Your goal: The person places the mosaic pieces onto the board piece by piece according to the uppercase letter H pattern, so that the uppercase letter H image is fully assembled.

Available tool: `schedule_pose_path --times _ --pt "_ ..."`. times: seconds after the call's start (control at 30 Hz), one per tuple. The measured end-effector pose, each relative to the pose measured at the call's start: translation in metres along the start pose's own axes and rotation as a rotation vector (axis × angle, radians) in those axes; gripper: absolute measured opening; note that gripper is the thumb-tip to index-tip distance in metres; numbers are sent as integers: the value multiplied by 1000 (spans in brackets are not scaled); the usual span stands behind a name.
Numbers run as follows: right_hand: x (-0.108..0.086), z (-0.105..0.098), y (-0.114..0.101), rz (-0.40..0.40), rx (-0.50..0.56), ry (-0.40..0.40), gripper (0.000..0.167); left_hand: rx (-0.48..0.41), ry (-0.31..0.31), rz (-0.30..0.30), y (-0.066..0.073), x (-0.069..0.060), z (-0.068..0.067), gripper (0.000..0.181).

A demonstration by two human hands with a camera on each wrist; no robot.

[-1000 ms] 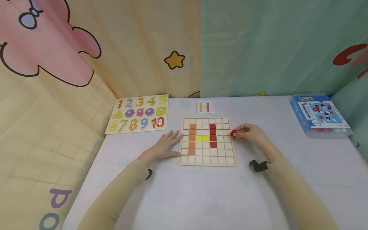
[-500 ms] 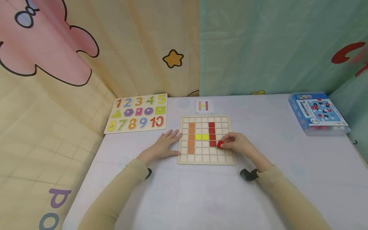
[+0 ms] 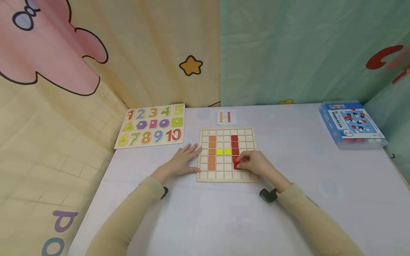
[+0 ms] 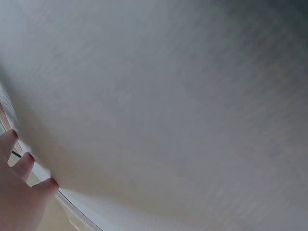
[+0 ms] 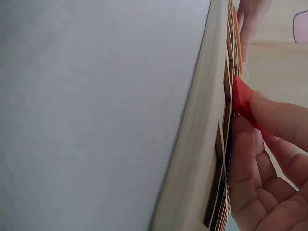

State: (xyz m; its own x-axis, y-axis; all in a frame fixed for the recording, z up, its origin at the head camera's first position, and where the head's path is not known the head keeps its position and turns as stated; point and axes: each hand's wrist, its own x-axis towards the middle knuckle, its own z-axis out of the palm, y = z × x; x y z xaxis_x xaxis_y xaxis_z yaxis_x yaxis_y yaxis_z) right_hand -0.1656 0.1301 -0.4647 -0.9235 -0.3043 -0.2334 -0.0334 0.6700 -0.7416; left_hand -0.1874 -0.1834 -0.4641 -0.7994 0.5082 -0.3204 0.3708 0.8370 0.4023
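A wooden grid board (image 3: 221,175) lies mid-table, with a column of orange tiles (image 3: 212,152), two yellow tiles (image 3: 223,152) and a column of red tiles (image 3: 235,144) in its cells. My right hand (image 3: 254,164) pinches a red square tile (image 5: 244,98) between thumb and fingers, at the cell just below the red column. In the right wrist view that tile is tilted, one corner against the grid. My left hand (image 3: 177,161) rests at the board's left edge, fingers spread and touching it.
Behind the board lies a small pattern card (image 3: 226,117). A number and shape puzzle (image 3: 150,126) is at the back left. A blue boxed set (image 3: 353,124) sits at the back right, near the curtain (image 3: 282,53).
My right hand has carried the red tile from beside the board's right edge leftward and down to the foot of the red column. The left hand stays at the board's edge.
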Motion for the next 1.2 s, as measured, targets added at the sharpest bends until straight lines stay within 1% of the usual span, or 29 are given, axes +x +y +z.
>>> schedule_pose_path --times 0.1,0.3,0.63,0.97,1.07,1.2 --pt "0 2 -1 6 -10 2 9 8 -5 -8 1 0 0 90" --pt "-1 4 -4 -36 -57 13 8 19 -6 -9 1 2 0 90" --pt "-2 4 -4 -79 -93 47 8 19 -7 -13 2 3 1 89" --pt "-7 6 -8 -68 -119 64 7 8 -9 -18 2 2 2 90" --pt "-8 6 -7 -53 -100 65 8 3 -9 -14 2 2 2 90" --pt "-9 7 -1 -10 -55 49 11 6 -24 -14 2 1 3 90"
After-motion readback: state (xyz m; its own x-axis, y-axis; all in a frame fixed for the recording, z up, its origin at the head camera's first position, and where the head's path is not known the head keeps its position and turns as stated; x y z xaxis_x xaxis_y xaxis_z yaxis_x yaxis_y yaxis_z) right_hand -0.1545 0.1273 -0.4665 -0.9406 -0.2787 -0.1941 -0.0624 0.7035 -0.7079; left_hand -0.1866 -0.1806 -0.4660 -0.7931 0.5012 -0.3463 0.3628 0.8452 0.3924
